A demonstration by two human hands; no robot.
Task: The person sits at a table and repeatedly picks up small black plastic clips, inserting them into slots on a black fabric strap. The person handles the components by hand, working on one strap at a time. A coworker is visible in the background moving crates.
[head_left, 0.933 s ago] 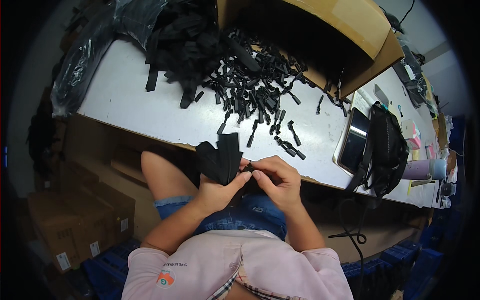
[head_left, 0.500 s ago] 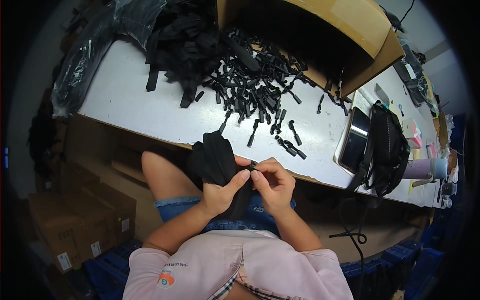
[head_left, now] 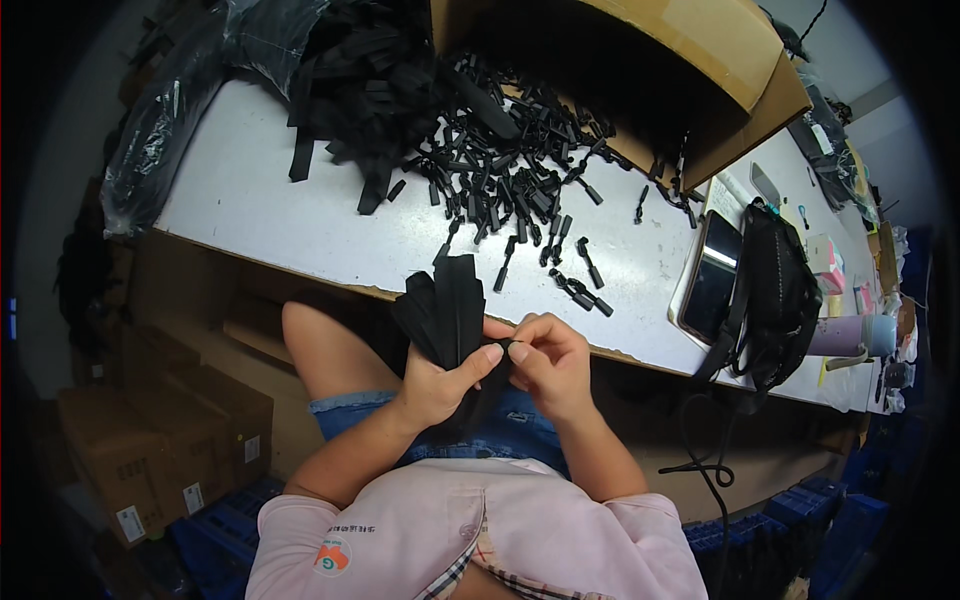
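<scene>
A bunch of black zipper tapes (head_left: 455,305) stands up out of my left hand (head_left: 436,388), which is closed around it. Over my lap, close to the table's front edge, the thumb and fingers of my right hand (head_left: 557,372) pinch the end of a tape right beside my left thumb. Whatever small part lies between the two thumbs is mostly covered by the fingers. Black zipper sliders with long pulls (head_left: 510,185) are heaped on the white table (head_left: 330,235) ahead, a few lying apart nearer to me.
More zipper tapes (head_left: 375,100) are piled at the back left, beside a plastic-wrapped bundle (head_left: 175,130). An opened cardboard box (head_left: 690,45) stands behind the sliders. To the right lie a phone (head_left: 712,275), a black bag (head_left: 775,300) and a lilac bottle (head_left: 845,336). Cartons (head_left: 160,430) stand at lower left.
The bunch of tapes has swung a little to the right and fanned out in my left hand. The dark part that showed between my fingertips is now more covered; both hands stay close together.
</scene>
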